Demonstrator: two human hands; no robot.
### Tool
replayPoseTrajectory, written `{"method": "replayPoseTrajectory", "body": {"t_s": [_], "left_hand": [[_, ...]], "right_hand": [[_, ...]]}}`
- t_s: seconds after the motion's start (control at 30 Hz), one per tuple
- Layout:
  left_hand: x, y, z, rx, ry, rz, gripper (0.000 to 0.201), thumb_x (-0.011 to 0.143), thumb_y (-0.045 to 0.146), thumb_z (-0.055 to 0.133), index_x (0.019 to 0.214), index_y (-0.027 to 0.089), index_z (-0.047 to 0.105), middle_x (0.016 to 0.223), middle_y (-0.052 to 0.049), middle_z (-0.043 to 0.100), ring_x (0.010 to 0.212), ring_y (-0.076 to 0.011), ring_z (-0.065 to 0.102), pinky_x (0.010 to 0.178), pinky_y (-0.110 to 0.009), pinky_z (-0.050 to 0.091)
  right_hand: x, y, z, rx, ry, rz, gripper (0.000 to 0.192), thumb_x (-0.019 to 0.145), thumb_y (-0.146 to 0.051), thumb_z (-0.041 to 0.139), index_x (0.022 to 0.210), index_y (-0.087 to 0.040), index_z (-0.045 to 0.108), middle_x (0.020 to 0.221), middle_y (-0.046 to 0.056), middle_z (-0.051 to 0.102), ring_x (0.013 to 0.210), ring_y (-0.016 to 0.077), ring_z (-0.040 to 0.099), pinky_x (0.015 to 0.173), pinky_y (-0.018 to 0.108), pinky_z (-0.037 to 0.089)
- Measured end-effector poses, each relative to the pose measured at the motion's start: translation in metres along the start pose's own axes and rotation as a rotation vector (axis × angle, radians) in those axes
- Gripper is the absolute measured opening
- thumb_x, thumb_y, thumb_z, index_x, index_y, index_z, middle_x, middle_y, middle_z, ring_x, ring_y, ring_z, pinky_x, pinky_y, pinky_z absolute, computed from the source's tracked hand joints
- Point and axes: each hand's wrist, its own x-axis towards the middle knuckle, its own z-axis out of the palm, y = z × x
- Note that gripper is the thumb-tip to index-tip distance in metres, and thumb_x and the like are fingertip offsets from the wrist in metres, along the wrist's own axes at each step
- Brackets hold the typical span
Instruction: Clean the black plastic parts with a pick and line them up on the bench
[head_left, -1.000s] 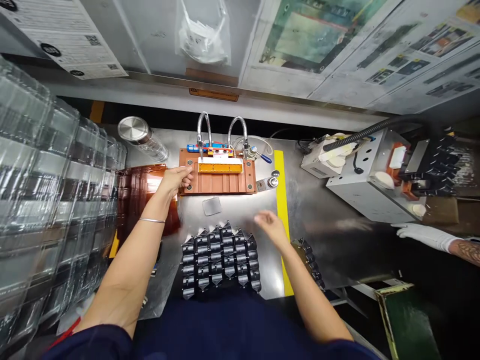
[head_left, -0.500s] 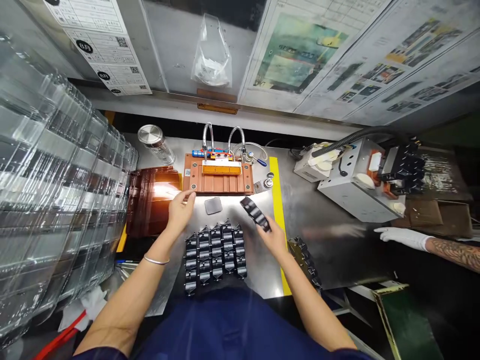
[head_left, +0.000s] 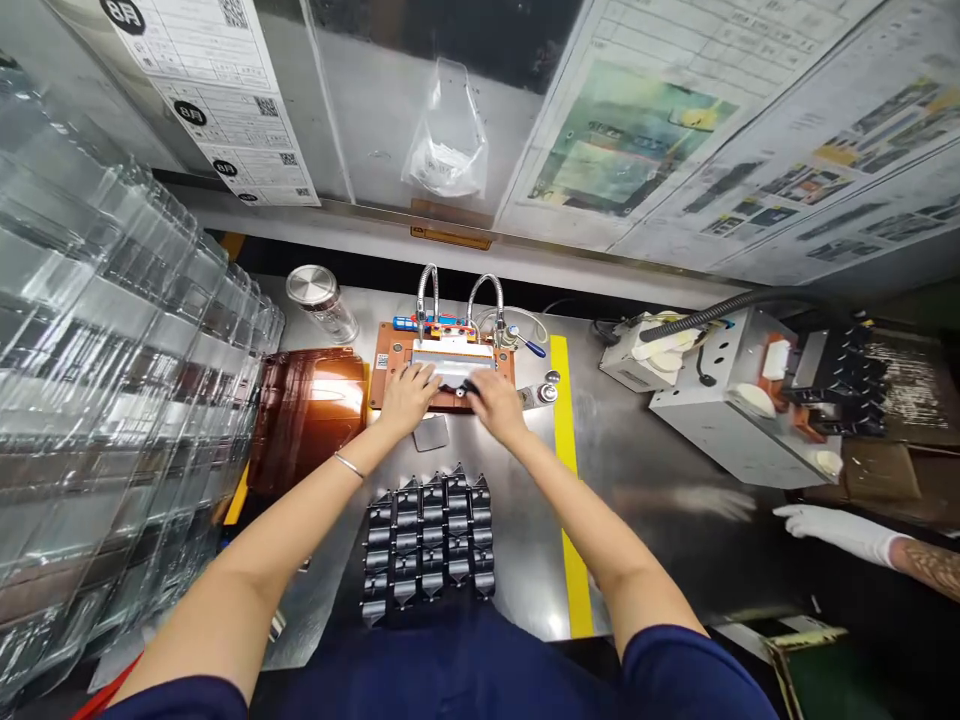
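Observation:
A black ridged plastic part [head_left: 454, 384] lies against the front of a copper-coloured fixture block [head_left: 381, 384], mostly covered by my fingers. My left hand [head_left: 407, 400] has its fingers closed on the part's left end. At the other end, my right hand [head_left: 496, 402] grips it with bent fingers. Behind the part runs the fixture's pale bar [head_left: 457, 350], with two bent metal hoses above. Just in front of the block lies a small grey square pad [head_left: 430, 433]. Nearer my body, several similar black ridged parts [head_left: 429, 545] stand in side-by-side rows.
Stacked clear plastic trays [head_left: 142, 400] rise at left beside amber trays [head_left: 307, 415]. A lidded glass jar [head_left: 322, 300] stands behind. A yellow stripe [head_left: 566, 450] crosses the table. At right are a grey machine [head_left: 735, 410] and another person's gloved hand [head_left: 832, 530].
My right hand has carried the black part forward and left onto the fixture. My left hand has moved right to meet it there. The view has shifted slightly.

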Motion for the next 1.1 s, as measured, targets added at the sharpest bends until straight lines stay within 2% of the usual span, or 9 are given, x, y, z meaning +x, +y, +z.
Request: {"method": "replayPoseTrajectory", "body": {"t_s": [0.13,0.23,0.37,0.53,0.7,0.8,0.9,1.0,1.1], "left_hand": [[0.011,-0.009,0.012,0.019,-0.012,-0.016,0.027,0.091,0.026,0.053,0.112,0.022,0.069,0.125,-0.015,0.066,0.116,-0.0312,0.058,0.099,-0.055,0.041],[0.009,-0.010,0.019,0.005,-0.005,-0.041,0.029,0.093,0.027,0.050,0.116,0.022,0.067,0.128,-0.015,0.064,0.119,-0.0322,0.057,0.102,-0.058,0.039],[0.004,-0.011,0.025,-0.039,0.008,-0.073,0.030,0.093,0.030,0.048,0.116,0.023,0.067,0.128,-0.015,0.064,0.122,-0.0325,0.056,0.104,-0.060,0.037],[0.003,-0.009,0.024,-0.117,0.026,-0.112,0.029,0.091,0.030,0.051,0.114,0.025,0.067,0.128,-0.012,0.065,0.125,-0.0306,0.055,0.107,-0.059,0.035],[0.006,-0.012,0.011,-0.167,0.065,-0.224,0.032,0.087,0.036,0.052,0.113,0.023,0.066,0.125,-0.012,0.067,0.122,-0.0304,0.056,0.108,-0.054,0.036],[0.014,-0.019,0.005,-0.145,0.139,-0.417,0.040,0.087,0.038,0.050,0.120,0.018,0.060,0.131,-0.019,0.060,0.124,-0.0355,0.052,0.105,-0.060,0.036],[0.016,-0.018,0.004,-0.133,0.171,-0.552,0.042,0.081,0.039,0.059,0.113,0.013,0.061,0.131,-0.027,0.057,0.124,-0.0426,0.050,0.101,-0.065,0.035],[-0.004,0.003,-0.001,-0.152,0.188,-0.563,0.043,0.073,0.037,0.068,0.109,0.013,0.059,0.117,-0.026,0.064,0.113,-0.0411,0.058,0.096,-0.060,0.044],[-0.050,0.035,-0.015,-0.192,0.221,-0.492,0.048,0.073,0.034,0.070,0.115,0.017,0.053,0.102,-0.016,0.070,0.095,-0.0312,0.068,0.081,-0.046,0.055]], "right_hand": [[0.026,0.052,-0.029,-0.164,0.014,0.280,0.040,0.094,-0.022,0.040,0.128,-0.007,0.055,0.129,0.023,0.058,0.121,0.0330,0.050,0.097,0.050,0.043],[0.045,0.081,-0.038,-0.238,-0.050,0.400,0.036,0.091,-0.018,0.047,0.124,-0.006,0.058,0.119,0.026,0.062,0.112,0.0340,0.054,0.089,0.046,0.046],[0.062,0.102,-0.040,-0.260,-0.131,0.430,0.027,0.089,-0.009,0.046,0.103,-0.010,0.068,0.098,0.022,0.070,0.100,0.0307,0.058,0.083,0.041,0.046],[0.073,0.112,-0.050,-0.219,-0.100,0.414,0.030,0.091,-0.006,0.041,0.106,-0.010,0.067,0.106,0.021,0.069,0.106,0.0289,0.056,0.088,0.042,0.043],[0.059,0.089,-0.051,-0.079,-0.016,0.419,0.036,0.097,-0.013,0.032,0.118,-0.003,0.061,0.120,0.021,0.062,0.116,0.0255,0.054,0.096,0.039,0.040],[0.041,0.061,-0.031,0.074,0.012,0.409,0.036,0.094,-0.022,0.045,0.126,-0.010,0.056,0.115,0.017,0.067,0.106,0.0256,0.062,0.093,0.038,0.046],[0.019,0.034,-0.003,0.261,0.005,0.383,0.046,0.090,-0.026,0.051,0.134,-0.012,0.049,0.100,0.011,0.074,0.088,0.0213,0.069,0.085,0.033,0.052],[-0.013,0.013,0.013,0.406,0.032,0.349,0.061,0.087,-0.025,0.051,0.144,-0.011,0.034,0.100,0.010,0.074,0.078,0.0192,0.071,0.079,0.033,0.055],[-0.058,-0.005,0.012,0.496,0.087,0.310,0.069,0.083,-0.025,0.052,0.147,-0.014,0.027,0.109,0.013,0.071,0.084,0.0200,0.071,0.078,0.034,0.056]]}}
